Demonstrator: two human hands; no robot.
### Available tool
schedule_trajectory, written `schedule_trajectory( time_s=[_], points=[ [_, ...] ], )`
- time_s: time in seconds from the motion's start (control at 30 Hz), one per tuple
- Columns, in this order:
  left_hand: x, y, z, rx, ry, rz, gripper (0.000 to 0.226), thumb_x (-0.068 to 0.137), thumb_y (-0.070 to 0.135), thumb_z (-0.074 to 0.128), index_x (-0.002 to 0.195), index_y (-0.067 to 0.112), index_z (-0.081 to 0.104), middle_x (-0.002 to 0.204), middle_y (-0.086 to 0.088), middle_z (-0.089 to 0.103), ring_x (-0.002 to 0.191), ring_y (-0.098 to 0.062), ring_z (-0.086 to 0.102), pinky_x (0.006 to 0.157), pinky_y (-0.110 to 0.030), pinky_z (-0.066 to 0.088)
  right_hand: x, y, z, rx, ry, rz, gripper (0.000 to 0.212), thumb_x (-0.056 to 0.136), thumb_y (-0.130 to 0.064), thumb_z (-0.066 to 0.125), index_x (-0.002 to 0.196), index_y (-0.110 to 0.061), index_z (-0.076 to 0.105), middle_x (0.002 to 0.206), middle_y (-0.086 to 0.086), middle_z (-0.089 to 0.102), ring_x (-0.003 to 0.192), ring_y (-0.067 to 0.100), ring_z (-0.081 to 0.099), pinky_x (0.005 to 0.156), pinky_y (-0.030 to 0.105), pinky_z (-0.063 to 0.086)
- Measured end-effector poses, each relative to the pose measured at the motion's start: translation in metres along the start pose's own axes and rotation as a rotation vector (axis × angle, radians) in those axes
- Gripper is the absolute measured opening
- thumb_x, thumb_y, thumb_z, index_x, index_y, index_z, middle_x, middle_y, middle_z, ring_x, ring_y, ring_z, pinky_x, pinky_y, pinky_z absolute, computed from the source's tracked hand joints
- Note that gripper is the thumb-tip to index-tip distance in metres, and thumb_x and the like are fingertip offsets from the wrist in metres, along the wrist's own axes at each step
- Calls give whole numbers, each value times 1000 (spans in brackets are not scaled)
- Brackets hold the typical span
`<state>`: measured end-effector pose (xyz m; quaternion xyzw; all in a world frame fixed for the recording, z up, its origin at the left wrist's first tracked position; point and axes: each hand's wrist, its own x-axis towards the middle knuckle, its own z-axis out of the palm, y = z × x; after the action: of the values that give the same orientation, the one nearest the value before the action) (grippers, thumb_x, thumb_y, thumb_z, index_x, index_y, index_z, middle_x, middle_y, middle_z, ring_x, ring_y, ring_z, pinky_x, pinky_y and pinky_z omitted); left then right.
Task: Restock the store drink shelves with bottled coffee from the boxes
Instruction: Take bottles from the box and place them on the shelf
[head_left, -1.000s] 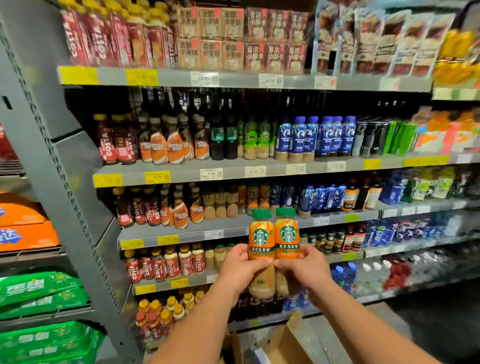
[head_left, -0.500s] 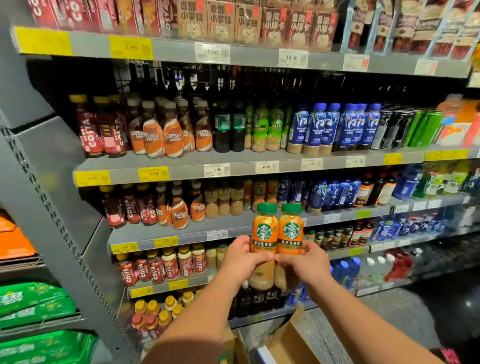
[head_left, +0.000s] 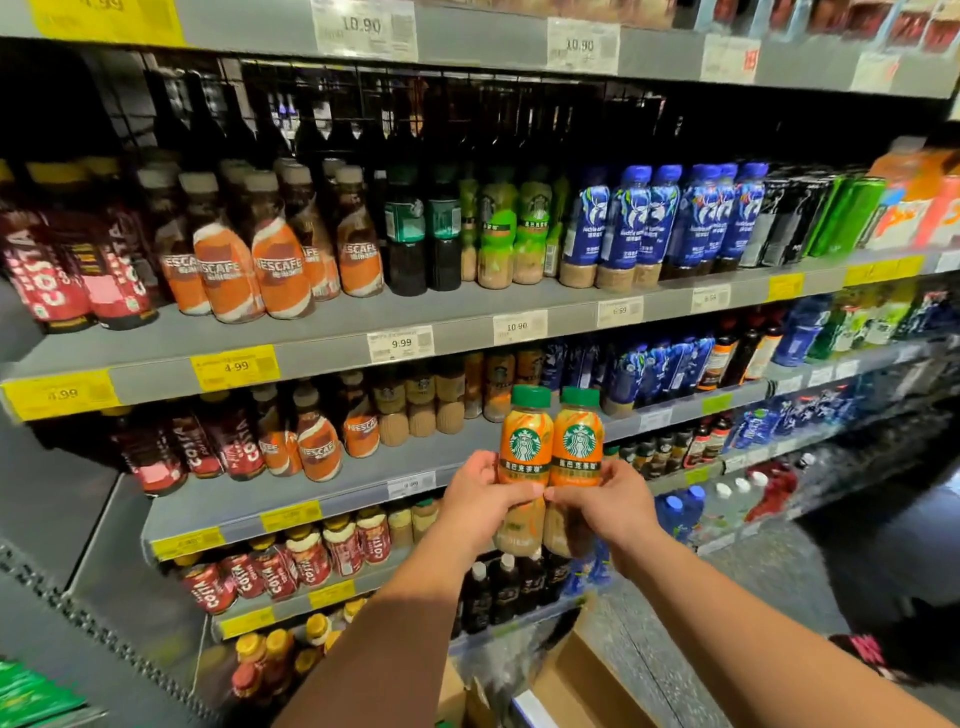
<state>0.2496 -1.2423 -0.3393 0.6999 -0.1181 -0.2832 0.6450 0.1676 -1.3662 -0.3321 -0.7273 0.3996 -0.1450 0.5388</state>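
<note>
Two orange-labelled coffee bottles with green caps stand upright side by side in front of the shelves. My left hand (head_left: 480, 501) grips the left bottle (head_left: 525, 447) around its middle. My right hand (head_left: 608, 506) grips the right bottle (head_left: 577, 447) the same way. The bottles touch each other and hover in front of the grey shelf (head_left: 363, 480) that carries brown coffee bottles (head_left: 418, 410) and similar orange-labelled ones (head_left: 498, 379) further back. An open cardboard box (head_left: 571, 686) lies on the floor below my arms.
Rows of Costa bottles (head_left: 52, 275) and Nescafe bottles (head_left: 280, 270) fill the left of the shelves, blue bottles (head_left: 675, 218) and cans (head_left: 841, 213) the right. Yellow and white price tags line the shelf edges. The dark floor (head_left: 779, 587) runs along the right.
Both hands have carried the two bottles a little closer to the shelves, and the view has moved in and tilted down, so the shelves look larger.
</note>
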Motion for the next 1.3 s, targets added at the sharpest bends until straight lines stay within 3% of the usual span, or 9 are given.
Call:
schedule_trajectory(
  time_s=[0.17,0.43,0.6,0.8,0.9,0.97,1.07,1.2,1.3],
  points=[
    [14,-2,7,-14,67,-9,39,76,6,78,105,15,53,104,-3,68,96,-18,65,87,-32,51,28,2,2,-24,-51,-13,46,57,-16,88,88,-16,55,88,3,68,86,24,66,83,45,54],
    [38,-13,55,-54,233,-20,42,75,3,78,107,11,52,103,-6,69,89,-15,67,69,-20,53,90,19,-21,-71,-223,-73,49,57,-22,90,88,-18,52,88,-1,65,86,20,64,79,38,51],
    [64,-19,108,-79,350,-7,36,74,0,77,91,17,51,89,-3,67,84,-19,65,79,-36,56,135,37,-52,-47,-340,-92,54,58,-13,89,95,-15,49,92,3,65,89,23,64,85,46,53],
    [87,-30,145,-147,419,31,40,72,-5,76,93,19,53,98,-7,68,95,-22,65,86,-35,55,179,44,-66,-38,-382,-94,54,58,-12,88,97,-15,50,90,3,64,86,25,64,78,44,54],
    [100,-27,143,-134,456,41,39,73,-4,76,90,25,55,93,4,68,87,-9,67,71,-17,55,194,41,-57,-26,-400,-113,52,56,-13,88,85,-22,46,88,8,65,75,27,61,66,42,50],
    [113,-21,139,-131,465,55,40,75,-5,73,87,28,54,87,11,66,80,0,64,59,-8,49,206,36,-48,-6,-402,-135,52,59,-8,87,82,-24,43,85,5,63,77,27,61,69,41,51],
    [135,-18,130,-116,456,73,38,78,-4,72,88,28,54,86,13,65,80,-2,64,59,-6,49,223,29,-35,6,-388,-169,51,59,-8,86,81,-25,44,83,2,63,78,27,62,72,44,52],
    [166,-20,115,-77,439,111,37,78,-8,70,103,14,54,88,8,64,80,-8,64,61,-7,50,243,23,-18,52,-365,-189,48,63,-4,84,92,-17,48,81,-3,62,74,18,60,70,38,50],
    [190,-19,103,-46,438,136,47,77,-9,71,117,6,53,101,-2,63,91,-15,61,64,-9,50,255,19,-1,75,-321,-235,50,65,-2,82,100,-14,49,84,-5,60,79,15,60,77,38,52]
  ],
)
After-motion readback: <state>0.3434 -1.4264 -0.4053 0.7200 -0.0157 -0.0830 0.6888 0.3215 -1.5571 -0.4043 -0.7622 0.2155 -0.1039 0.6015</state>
